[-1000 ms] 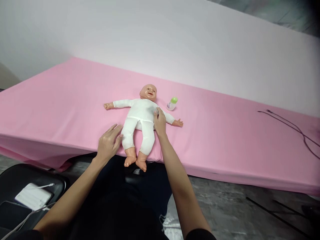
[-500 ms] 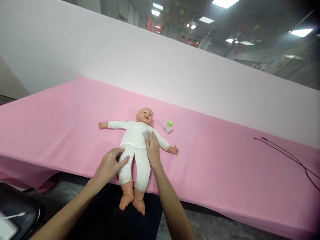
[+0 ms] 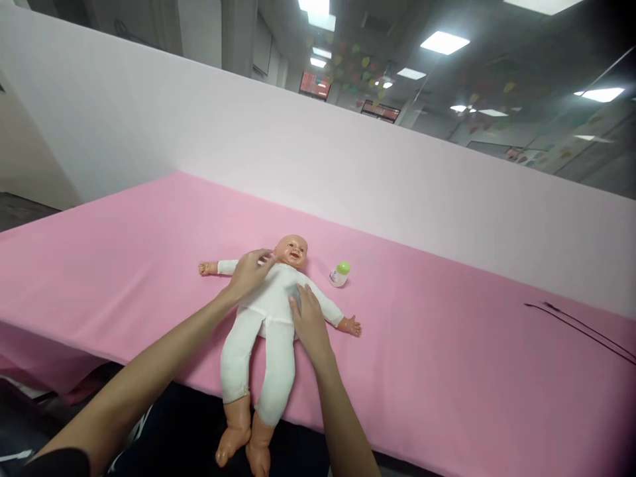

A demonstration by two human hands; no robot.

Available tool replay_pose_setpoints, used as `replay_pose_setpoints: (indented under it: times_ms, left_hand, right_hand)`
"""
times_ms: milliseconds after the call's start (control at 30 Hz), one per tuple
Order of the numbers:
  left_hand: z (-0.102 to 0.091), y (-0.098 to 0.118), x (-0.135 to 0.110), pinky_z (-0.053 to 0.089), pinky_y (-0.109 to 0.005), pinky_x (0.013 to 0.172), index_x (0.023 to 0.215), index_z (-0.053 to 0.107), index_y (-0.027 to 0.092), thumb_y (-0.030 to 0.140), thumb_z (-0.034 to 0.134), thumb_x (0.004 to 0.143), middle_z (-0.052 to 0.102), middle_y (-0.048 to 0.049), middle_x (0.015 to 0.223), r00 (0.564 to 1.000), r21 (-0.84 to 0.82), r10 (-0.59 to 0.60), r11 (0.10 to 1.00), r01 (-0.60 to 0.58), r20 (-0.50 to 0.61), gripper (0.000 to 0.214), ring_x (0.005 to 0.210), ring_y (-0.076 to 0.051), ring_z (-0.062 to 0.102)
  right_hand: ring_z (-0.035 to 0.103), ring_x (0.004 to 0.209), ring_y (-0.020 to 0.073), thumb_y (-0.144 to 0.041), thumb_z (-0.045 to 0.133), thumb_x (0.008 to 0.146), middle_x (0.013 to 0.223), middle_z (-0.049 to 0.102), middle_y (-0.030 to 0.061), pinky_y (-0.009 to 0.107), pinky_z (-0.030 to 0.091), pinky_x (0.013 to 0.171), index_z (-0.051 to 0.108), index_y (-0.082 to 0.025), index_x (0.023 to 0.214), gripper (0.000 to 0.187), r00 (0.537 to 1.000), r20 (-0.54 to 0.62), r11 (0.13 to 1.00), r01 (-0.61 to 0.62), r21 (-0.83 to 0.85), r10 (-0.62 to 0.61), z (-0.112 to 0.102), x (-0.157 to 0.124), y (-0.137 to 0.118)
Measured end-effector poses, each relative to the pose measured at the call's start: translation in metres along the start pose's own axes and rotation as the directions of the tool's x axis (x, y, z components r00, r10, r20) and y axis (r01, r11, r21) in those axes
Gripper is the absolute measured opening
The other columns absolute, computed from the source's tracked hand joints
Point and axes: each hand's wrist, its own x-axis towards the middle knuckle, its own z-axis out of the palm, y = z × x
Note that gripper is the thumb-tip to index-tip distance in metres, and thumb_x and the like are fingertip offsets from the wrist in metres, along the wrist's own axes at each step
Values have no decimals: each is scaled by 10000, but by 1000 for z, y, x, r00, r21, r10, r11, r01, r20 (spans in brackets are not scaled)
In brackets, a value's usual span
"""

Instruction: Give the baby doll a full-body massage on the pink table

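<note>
Doll (image 3: 263, 311) on its back on pink cloth (image 3: 99, 278), head at 12 o'clock, legs toward 6, both feet (image 3: 233, 440) out past the near cloth edge. White suit (image 3: 258, 351) covers the body, vinyl head (image 3: 293, 250) faces up, 2 arms spread toward 9 and 4 o'clock. Left hand (image 3: 251, 275) lies over upper chest and shoulder, coming in from the 8 o'clock side; its fingers (image 3: 263, 257) extended, slightly curved, tips by the chin, relaxed, no grip. Right hand (image 3: 309, 324) on the chest at the 4 o'clock side, fingers (image 3: 297, 306) straight and together, resting on the suit, not clenched, grasping nothing. Both palms open, contact looks light. Flat open fingers seem right for this soft body: pressure spreads and the suit doesn't bunch, where a pinch would rumple it. Hands on the torso, off the face, also looks sound. Bottle (image 3: 339, 273) with green cap sits at 2 o'clock from the doll, near its arm, untouched. Dark cable (image 3: 579, 331) on the cloth at 3 o'clock, well apart. White backdrop (image 3: 348, 146) behind the cloth at 12, ceiling lights (image 3: 444, 43) beyond.
</note>
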Motion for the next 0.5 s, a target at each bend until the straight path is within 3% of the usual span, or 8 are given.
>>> replay_pose_setpoints:
  times_ms: [133,233,367,500]
  left_hand:
    - [31,-25,52,508,-418,1002,1334,654,132,456,557,968,669,-157,1374,997,-110,-19,994,10,-78,498,1181,-291,654]
    - [51,-41,80,421,-448,1129,1415,592,132,502,577,961,559,-168,1509,992,-260,-86,964,60,-91,586,1348,-311,551]
    - [75,-57,105,380,-427,1177,1407,600,135,561,586,948,542,-173,1526,990,-423,-136,900,108,-38,627,1410,-297,509]
    - [91,-64,113,415,-395,1153,1330,658,139,544,608,929,612,-165,1457,990,-493,-143,861,121,-8,572,1355,-276,572]
  right_hand:
    - [515,1394,322,-486,471,1000,1464,598,134,521,387,1177,598,-193,1403,514,999,-38,1000,-1,22,1,-15,17,-6]
    - [618,1244,320,-530,515,974,1356,664,149,496,471,1078,613,-177,1369,539,987,-146,991,-45,123,63,-23,50,-9]
    - [595,1274,288,-603,541,943,1476,574,152,430,464,1090,571,-178,1402,626,946,-284,916,-32,401,157,-17,111,-4]
    - [515,1382,289,-628,610,882,1526,526,144,430,423,1136,579,-197,1377,657,926,-246,767,-66,639,285,3,155,5]
